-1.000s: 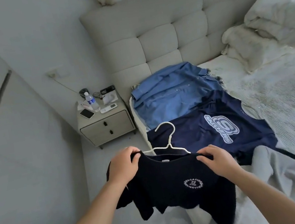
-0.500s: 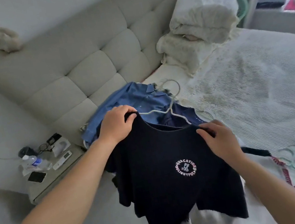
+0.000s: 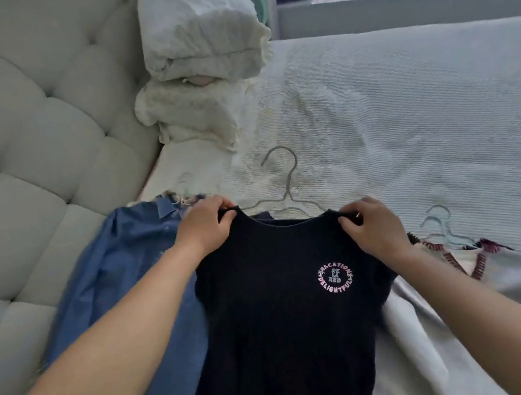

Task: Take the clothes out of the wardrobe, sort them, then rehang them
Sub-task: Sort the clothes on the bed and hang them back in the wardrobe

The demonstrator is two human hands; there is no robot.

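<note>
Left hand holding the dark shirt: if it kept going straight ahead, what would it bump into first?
Probably the blue shirt's collar lying just beyond the left hand, then bare mattress before the folded bedding. Depth is hard to judge.

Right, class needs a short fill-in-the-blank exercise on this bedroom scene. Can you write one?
1. Both hands, left hand and right hand, grip the black T-shirt at its ____.
2. The shirt left of it is ____ in colour.
3. The black T-shirt hangs on a grey wire ____.

Missing words: shoulders; blue; hanger

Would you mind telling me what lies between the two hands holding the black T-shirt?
In the head view, its neckline and a white wire hanger span between left hand and right hand.
</note>
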